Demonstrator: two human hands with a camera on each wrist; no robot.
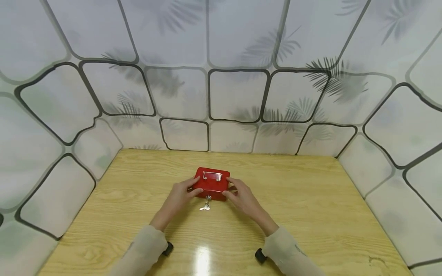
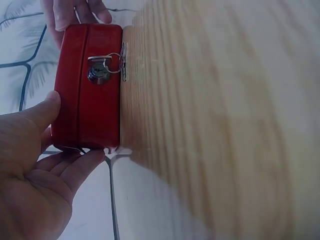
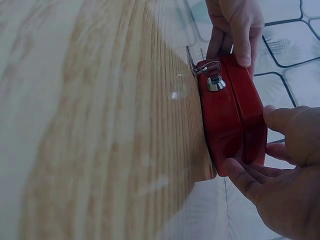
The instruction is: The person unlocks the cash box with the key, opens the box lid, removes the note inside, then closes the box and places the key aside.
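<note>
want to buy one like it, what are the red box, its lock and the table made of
Red box: likely painted sheet metal, with a smooth glossy coat and rounded pressed edges. Lock: shiny silver metal, seemingly chromed, with a key in it. Table: pale wood grain with glare, perhaps varnished or laminate.

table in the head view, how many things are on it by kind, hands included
red metal box: 1
keys in and hanging from its lock: 2, as far as the left wrist view shows
hands gripping the box sides: 2, left hand and right hand
total: 5
</note>
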